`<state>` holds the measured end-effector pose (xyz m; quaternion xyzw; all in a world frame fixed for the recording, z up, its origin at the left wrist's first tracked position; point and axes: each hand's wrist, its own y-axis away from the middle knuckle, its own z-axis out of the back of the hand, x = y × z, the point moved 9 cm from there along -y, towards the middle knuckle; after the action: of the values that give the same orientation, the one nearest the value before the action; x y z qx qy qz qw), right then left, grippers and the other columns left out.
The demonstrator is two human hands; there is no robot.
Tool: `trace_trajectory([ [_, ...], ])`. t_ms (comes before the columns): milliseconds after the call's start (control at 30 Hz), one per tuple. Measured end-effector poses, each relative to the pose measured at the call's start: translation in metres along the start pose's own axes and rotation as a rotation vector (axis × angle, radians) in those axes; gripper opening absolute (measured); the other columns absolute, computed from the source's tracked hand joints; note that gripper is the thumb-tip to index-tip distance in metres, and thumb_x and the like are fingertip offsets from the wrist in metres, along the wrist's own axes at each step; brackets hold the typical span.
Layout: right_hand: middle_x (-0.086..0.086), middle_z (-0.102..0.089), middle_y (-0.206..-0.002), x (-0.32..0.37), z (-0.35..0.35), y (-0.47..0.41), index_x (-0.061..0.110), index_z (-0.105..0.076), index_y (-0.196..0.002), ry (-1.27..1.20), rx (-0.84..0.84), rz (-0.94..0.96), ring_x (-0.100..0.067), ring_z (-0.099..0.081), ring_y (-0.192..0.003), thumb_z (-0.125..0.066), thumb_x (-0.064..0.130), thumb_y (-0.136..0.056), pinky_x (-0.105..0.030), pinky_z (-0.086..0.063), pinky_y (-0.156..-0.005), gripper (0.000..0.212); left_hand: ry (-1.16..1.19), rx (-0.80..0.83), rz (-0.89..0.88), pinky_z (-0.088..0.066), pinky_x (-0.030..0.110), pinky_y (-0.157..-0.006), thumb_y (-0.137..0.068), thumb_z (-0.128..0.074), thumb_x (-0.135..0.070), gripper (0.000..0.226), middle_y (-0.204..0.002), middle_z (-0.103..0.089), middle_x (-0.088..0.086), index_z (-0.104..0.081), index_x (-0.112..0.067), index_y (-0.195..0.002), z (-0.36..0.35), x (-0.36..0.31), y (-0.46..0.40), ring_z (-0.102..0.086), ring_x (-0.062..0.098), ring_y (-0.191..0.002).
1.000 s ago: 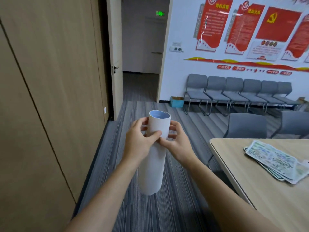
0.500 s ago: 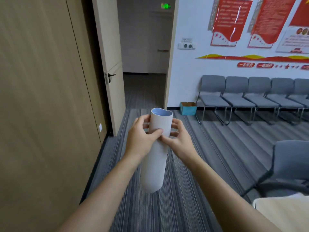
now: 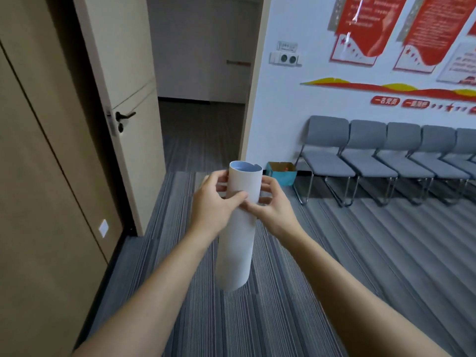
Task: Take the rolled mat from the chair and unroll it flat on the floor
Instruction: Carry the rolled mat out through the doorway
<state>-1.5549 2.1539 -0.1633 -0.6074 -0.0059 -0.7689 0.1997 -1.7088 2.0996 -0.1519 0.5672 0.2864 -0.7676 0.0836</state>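
White on the outside, pale blue on the inside: that's the rolled mat [image 3: 238, 225], and it's being held upright in mid-air over the striped grey carpet [image 3: 322, 266], nearly vertical with the open end facing up. Only the head view to go on, so here's what it's showing.

Left hand [image 3: 213, 202] is wrapping around the upper part of the roll from its side, thumb pressing across the front. Right hand [image 3: 270, 203] is gripping from the other side, thumb meeting the left one near the seam, fingers curling behind. So both hands are clenching the top third of the tube; the bottom end is hanging free, clear of the floor.

For room: the carpet is lying open straight ahead and off to the right. On the left a wood panel wall [image 3: 38, 176] is running close alongside, and a beige door [image 3: 123, 99] is standing open with its edge sticking into the room just left of the roll. Past it the doorway is opening onto a darker corridor. A row of grey chairs [image 3: 386, 155] is lining the white wall on the right, with a small teal box [image 3: 282, 172] sitting on the floor between the doorframe and the first chair.
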Motion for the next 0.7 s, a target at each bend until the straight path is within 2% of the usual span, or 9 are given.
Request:
trace_trajectory([
  [233, 0.011, -0.065, -0.108, -0.052, -0.012, -0.221, 0.031, -0.054, -0.118, -0.016, -0.002, -0.022, -0.009, -0.068, -0.089, -0.081, 0.037, -0.07, -0.039, -0.059, -0.079, 0.055, -0.022, -0.002, -0.008, -0.052, 0.028, -0.084, -0.071, -0.081, -0.02, 0.048, -0.112, -0.063, -0.002, -0.06, -0.021, -0.113, -0.053, 0.061, -0.209, -0.063, 0.009, -0.098],
  [367, 0.014, -0.064, -0.109, -0.101, -0.03, -0.35, 0.034, -0.053, -0.118, -0.038, 0.021, -0.011, -0.004, -0.066, -0.089, -0.081, 0.031, -0.072, -0.032, -0.058, -0.078, 0.053, -0.042, -0.01, 0.007, -0.047, 0.015, -0.078, -0.071, -0.081, -0.018, 0.045, -0.11, -0.062, -0.006, -0.058, -0.027, -0.109, -0.089, 0.116, -0.327, -0.061, 0.001, -0.097],
  [467, 0.016, -0.063, -0.111, -0.132, -0.041, -0.448, 0.034, -0.053, -0.118, -0.05, 0.047, -0.04, -0.004, -0.066, -0.092, -0.08, 0.027, -0.075, -0.033, -0.058, -0.081, 0.052, -0.05, -0.013, 0.051, -0.045, 0.014, -0.077, -0.072, -0.08, -0.018, 0.045, -0.113, -0.063, -0.004, -0.056, -0.031, -0.108, -0.113, 0.152, -0.417, -0.061, 0.005, -0.1],
  [567, 0.014, -0.064, -0.113, -0.146, -0.054, -0.541, 0.031, -0.053, -0.121, -0.047, 0.075, -0.037, -0.006, -0.065, -0.097, -0.08, 0.027, -0.075, -0.034, -0.057, -0.083, 0.053, -0.066, -0.026, 0.071, -0.044, 0.012, -0.078, -0.073, -0.08, -0.018, 0.045, -0.114, -0.061, -0.005, -0.058, -0.026, -0.112, -0.126, 0.177, -0.505, -0.06, 0.004, -0.099],
  [700, 0.015, -0.063, -0.11, -0.169, -0.084, -0.662, 0.031, -0.051, -0.121, -0.045, 0.108, -0.052, -0.008, -0.065, -0.098, -0.079, 0.026, -0.076, -0.035, -0.057, -0.082, 0.053, -0.078, -0.055, 0.081, -0.048, 0.02, -0.082, -0.073, -0.08, -0.017, 0.048, -0.116, -0.061, -0.003, -0.06, -0.02, -0.116, -0.133, 0.218, -0.62, -0.061, 0.009, -0.101],
])
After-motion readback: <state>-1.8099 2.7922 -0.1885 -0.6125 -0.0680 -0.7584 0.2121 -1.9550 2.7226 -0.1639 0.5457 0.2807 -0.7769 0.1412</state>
